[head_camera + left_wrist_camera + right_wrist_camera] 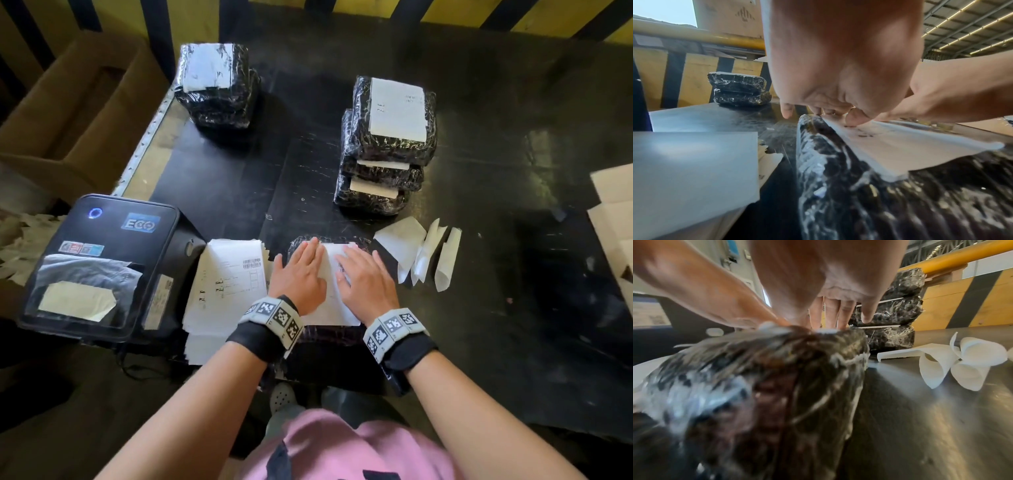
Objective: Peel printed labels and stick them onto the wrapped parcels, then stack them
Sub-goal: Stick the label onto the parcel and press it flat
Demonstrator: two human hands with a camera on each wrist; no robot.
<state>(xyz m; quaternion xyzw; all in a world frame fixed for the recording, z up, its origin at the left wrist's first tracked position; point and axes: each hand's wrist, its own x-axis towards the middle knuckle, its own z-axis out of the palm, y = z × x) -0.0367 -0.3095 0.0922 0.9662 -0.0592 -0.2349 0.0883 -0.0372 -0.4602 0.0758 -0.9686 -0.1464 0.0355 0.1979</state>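
Both grips lie flat with straight fingers, the left hand (299, 276) and right hand (364, 281) side by side pressing a white label (330, 306) onto the black wrapped parcel (323, 335) directly beneath them on the bench (479, 308), a three-parcel stack (387, 150) beyond the fingertips.

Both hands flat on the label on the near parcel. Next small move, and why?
Probably sweep both palms toward the near edge. The left hand and right hand press the label at its far half on the parcel, but the left wrist view shows its near edge lifted, not stuck down.
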